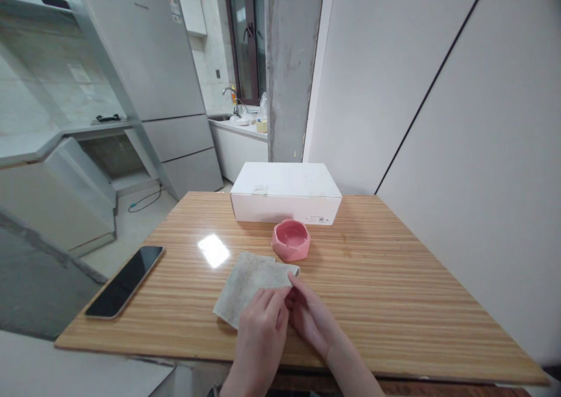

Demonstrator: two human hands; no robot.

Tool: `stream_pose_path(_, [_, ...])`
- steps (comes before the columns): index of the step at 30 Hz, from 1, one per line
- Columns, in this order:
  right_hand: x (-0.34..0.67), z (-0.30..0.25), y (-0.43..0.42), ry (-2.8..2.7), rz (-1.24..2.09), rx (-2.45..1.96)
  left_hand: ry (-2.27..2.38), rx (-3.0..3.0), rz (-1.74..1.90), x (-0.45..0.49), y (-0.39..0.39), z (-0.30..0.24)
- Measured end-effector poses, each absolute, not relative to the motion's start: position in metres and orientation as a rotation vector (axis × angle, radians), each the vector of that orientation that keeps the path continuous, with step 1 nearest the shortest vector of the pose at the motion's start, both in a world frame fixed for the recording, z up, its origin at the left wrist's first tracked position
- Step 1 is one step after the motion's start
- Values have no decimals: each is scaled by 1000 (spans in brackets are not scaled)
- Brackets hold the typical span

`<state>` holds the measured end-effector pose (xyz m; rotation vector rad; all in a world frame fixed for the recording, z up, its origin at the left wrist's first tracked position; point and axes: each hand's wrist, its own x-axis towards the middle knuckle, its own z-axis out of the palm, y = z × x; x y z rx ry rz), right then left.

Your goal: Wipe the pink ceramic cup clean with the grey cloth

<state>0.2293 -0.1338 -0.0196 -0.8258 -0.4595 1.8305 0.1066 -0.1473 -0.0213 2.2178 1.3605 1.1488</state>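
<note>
A grey-green cloth (248,280) is spread near the front of the wooden table, its right edge lifted and bent. My right hand (313,321) pinches that right corner, the thumb on top. Against its fingertips, my left hand (263,324) has its fingers closed at the cloth's near right edge and partly covers it. Just beyond the cloth sits a pink ashtray (291,249) with a faceted outside and notched rim; neither hand touches it.
A white box (287,180) stands behind the ashtray at the table's (394,303) back edge. A dark-screened phone (125,282) lies at the left edge. A white wall (460,169) runs along the right; a fridge (144,64) stands in the kitchen beyond.
</note>
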Motion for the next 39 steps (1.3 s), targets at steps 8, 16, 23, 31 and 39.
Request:
stream_pose_path(8, [235, -32, -143, -634, 1632, -988, 1743, 1953, 1314, 58, -126, -10])
stream_pose_path(16, [217, -32, -157, -1921, 723, -1135, 1825, 1681, 1316, 40, -118, 6])
stream_pose_path(23, [216, -29, -161, -2187, 578, -1215, 2097, 1555, 1412, -4, -99, 24])
stream_pose_path(31, [216, -27, -164, -2239, 591, -1199, 1828, 2432, 1616, 0, -95, 23])
stream_pose_path(39, [218, -30, -160, -2173, 671, -1115, 1262, 2583, 1079, 62, -129, -36])
